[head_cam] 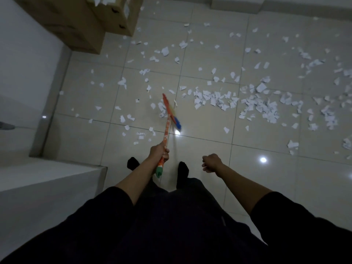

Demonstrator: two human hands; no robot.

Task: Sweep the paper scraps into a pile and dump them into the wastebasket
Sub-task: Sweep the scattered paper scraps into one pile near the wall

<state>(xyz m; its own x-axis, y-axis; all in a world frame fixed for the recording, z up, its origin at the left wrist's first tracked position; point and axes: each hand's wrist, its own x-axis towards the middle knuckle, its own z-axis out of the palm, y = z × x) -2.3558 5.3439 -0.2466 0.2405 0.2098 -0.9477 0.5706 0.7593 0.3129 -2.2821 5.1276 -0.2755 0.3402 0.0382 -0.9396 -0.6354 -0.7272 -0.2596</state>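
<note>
White paper scraps (215, 100) lie scattered over the tiled floor, thickest in a band at the middle right. My left hand (159, 151) grips the orange handle of a small broom (167, 119) near its green end. The broom's orange and blue head rests on the floor among scraps, blurred by motion. My right hand (211, 163) hangs free at the right with its fingers curled, holding nothing. No wastebasket shows in this view.
Stacked cardboard boxes (80, 21) with white paper inside stand at the upper left. A white ledge or cabinet (47, 180) runs along the left side. My feet in black socks (182, 170) stand just below the broom.
</note>
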